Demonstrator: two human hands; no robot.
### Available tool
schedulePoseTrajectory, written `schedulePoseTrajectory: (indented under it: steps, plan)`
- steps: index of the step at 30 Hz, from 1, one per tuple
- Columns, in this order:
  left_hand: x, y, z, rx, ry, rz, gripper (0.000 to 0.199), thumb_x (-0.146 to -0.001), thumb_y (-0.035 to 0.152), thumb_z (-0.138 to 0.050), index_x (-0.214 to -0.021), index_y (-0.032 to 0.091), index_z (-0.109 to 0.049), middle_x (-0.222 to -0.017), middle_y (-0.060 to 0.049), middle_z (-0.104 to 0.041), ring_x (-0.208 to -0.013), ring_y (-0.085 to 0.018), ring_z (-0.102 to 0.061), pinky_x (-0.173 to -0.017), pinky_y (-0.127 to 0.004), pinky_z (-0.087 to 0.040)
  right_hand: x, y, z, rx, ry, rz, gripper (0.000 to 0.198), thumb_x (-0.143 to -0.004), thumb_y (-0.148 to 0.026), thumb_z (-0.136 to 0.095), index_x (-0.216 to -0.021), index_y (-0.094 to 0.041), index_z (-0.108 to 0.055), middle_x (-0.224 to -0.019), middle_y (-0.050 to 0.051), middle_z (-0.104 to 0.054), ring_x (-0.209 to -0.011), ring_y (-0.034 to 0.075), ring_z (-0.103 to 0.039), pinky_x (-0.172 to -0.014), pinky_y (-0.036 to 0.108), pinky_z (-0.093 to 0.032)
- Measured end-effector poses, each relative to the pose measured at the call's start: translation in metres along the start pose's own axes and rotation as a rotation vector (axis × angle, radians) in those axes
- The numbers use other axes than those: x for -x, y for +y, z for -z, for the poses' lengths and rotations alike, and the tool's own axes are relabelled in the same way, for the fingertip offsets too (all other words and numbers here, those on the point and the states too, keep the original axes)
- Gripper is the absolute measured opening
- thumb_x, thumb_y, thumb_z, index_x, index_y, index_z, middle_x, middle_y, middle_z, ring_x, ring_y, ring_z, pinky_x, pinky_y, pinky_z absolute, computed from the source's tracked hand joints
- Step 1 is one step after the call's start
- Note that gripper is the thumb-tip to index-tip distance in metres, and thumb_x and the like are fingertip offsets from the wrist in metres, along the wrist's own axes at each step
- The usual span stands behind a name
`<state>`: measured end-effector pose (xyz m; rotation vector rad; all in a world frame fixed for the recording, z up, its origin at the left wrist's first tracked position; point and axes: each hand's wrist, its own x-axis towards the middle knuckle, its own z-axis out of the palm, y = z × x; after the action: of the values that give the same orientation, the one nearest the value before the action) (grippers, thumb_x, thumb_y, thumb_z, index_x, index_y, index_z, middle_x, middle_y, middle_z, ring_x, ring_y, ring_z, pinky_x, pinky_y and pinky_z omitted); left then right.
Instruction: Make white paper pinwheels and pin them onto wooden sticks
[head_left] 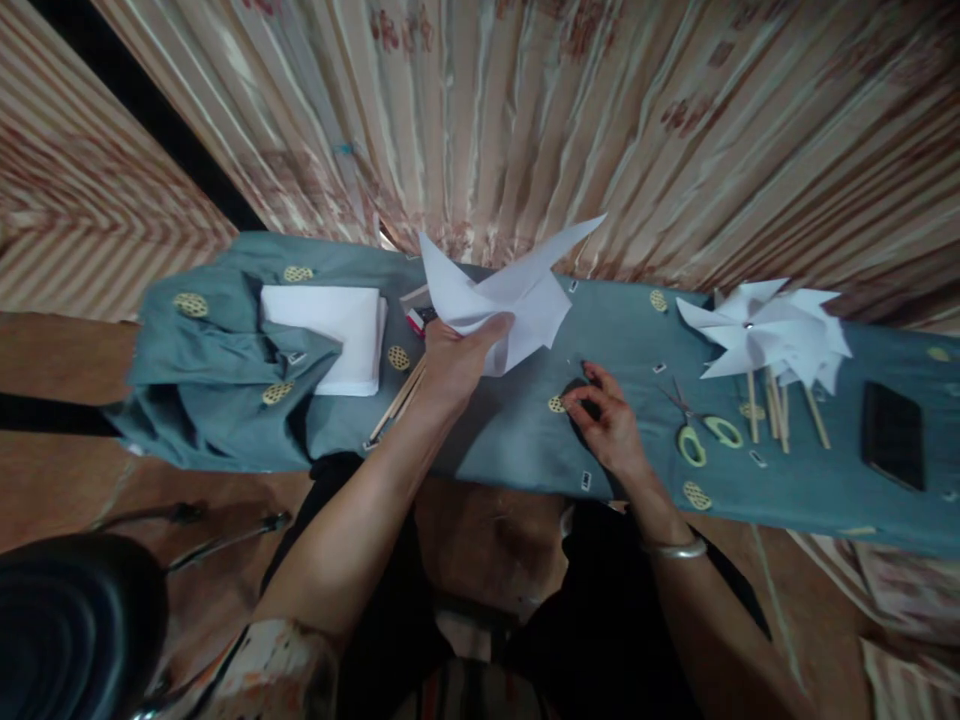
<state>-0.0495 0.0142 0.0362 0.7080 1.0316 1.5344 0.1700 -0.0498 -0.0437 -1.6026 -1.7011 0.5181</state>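
A white paper pinwheel (517, 300) with its blades folded up is pinched at its near edge by my left hand (457, 365), a little above the cloth. My right hand (609, 420) is low over the cloth to the right, thumb and fingertips drawn together. Anything between those fingertips is too small to make out. Beyond its fingers lie tiny light specks on the cloth. Wooden sticks (397, 408) lie partly behind my left forearm. Scissors with light green handles (701, 435) lie open to the right of my right hand.
A stack of white paper (345, 340) lies at the left, partly under a cloth fold. Several finished pinwheels on sticks (772, 335) are heaped at the right, beside a dark phone (892, 432). The grey-green cloth (510, 440) covers a narrow table, with a pleated curtain (510, 130) behind.
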Motion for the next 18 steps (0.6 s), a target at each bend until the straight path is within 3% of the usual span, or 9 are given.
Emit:
schedulePoseTrajectory:
  steps: [3,9,18]
  plan:
    - [-0.001,-0.007,-0.005,-0.002,-0.022,0.016,0.029,-0.056,0.026,-0.088,-0.079,0.014,-0.076,-0.082,-0.007,-0.077,-0.093,-0.028,-0.073,-0.086,-0.041,-0.060,0.003,-0.002,0.009,0.032,-0.010,0.008,0.019,-0.086,-0.037,-0.060,-0.085,-0.023,-0.071,-0.140,0.012,-0.060,-0.130,0.029,-0.055,-0.110,0.051,-0.041]
    - [0.000,-0.015,-0.007,-0.007,-0.062,-0.004,0.031,-0.056,0.025,-0.088,-0.083,0.015,-0.077,-0.087,-0.007,-0.078,-0.087,-0.025,-0.074,-0.083,-0.039,-0.060,0.001,-0.021,0.024,0.096,0.043,-0.030,0.022,-0.091,-0.032,-0.054,-0.095,-0.024,-0.074,-0.102,0.008,-0.077,-0.101,0.027,-0.070,-0.096,0.044,-0.051]
    - [0.009,-0.019,-0.006,-0.052,-0.089,0.047,0.026,-0.056,0.024,-0.087,-0.079,0.015,-0.077,-0.082,-0.004,-0.078,-0.073,-0.017,-0.072,-0.075,-0.031,-0.058,-0.003,-0.034,0.013,0.295,-0.069,-0.070,0.022,-0.091,-0.031,-0.056,-0.090,-0.022,-0.076,-0.096,0.011,-0.078,-0.091,0.030,-0.071,-0.087,0.042,-0.052]
